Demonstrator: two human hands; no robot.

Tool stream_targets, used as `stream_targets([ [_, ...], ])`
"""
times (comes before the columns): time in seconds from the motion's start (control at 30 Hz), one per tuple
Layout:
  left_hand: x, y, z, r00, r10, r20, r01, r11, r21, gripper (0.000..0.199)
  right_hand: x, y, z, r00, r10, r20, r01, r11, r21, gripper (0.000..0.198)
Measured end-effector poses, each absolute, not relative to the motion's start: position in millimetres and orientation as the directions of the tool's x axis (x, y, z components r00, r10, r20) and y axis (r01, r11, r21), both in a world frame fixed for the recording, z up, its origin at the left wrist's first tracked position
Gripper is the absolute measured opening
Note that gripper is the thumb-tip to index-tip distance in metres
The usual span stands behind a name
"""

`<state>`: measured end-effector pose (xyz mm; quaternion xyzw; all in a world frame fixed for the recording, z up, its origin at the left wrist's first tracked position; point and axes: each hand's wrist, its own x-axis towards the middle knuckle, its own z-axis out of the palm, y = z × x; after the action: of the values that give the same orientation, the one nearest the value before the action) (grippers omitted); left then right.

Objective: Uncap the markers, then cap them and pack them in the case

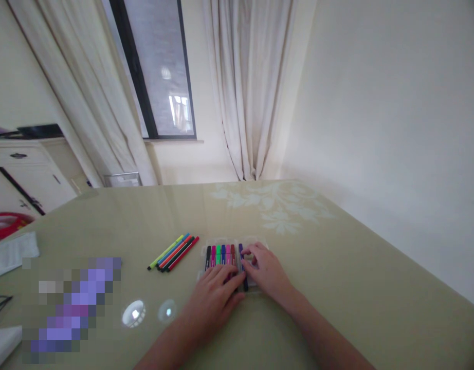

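A clear plastic case (262,241) lies on the table in front of me. Its left part holds a row of felt-tip markers (223,253) in black, pink, green, blue and brown. My left hand (216,290) rests over the lower ends of this row, fingers stretched out, its index fingertip by the bottom of a purple marker (240,250). That marker lies lengthwise to the right of the row. My right hand (266,264) has its thumb and fingertips closed at the purple marker's upper half, and it covers much of the case's right part.
Several loose markers (174,253), yellow, blue, orange, black and red, lie slanted left of the case. A blurred purple item (80,303) is farther left. White packaging (14,253) and a black cable (0,304) sit at the table's left edge. A wall (395,128) borders the right.
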<state>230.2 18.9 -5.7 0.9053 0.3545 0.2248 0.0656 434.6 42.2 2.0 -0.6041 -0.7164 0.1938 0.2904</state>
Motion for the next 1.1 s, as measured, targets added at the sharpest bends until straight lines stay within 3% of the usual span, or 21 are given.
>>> stream_targets([
  [0.17, 207, 42, -2, 0.356, 0.824, 0.44, 0.8, -0.513, 0.312, 0.03, 436, 42, 3, -0.136, 0.973, 0.187, 0.753, 0.224, -0.618, 0.015],
  [0.33, 182, 57, 3, 0.096, 0.92, 0.38, 0.993, -0.114, 0.026, 0.031, 440, 44, 4, -0.184, 0.961, 0.204, 0.742, 0.272, -0.612, 0.016],
  [0.43, 179, 57, 5, 0.047, 0.94, 0.338, 0.997, -0.025, -0.07, 0.03, 441, 45, 5, -0.19, 0.961, 0.2, 0.743, 0.274, -0.611, 0.017],
  [0.73, 182, 61, -4, 0.144, 0.935, 0.323, 0.99, -0.137, -0.044, 0.027, 441, 45, 4, -0.17, 0.96, 0.22, 0.75, 0.271, -0.604, 0.017],
  [0.93, 194, 57, -4, 0.123, 0.882, 0.455, 0.937, -0.254, 0.24, 0.027, 433, 36, 10, -0.192, 0.939, 0.285, 0.693, 0.335, -0.638, 0.021],
  [1.1, 203, 49, -5, 0.135, 0.808, 0.573, 0.85, -0.392, 0.351, 0.026, 425, 30, 12, -0.23, 0.927, 0.297, 0.628, 0.375, -0.683, 0.024],
])
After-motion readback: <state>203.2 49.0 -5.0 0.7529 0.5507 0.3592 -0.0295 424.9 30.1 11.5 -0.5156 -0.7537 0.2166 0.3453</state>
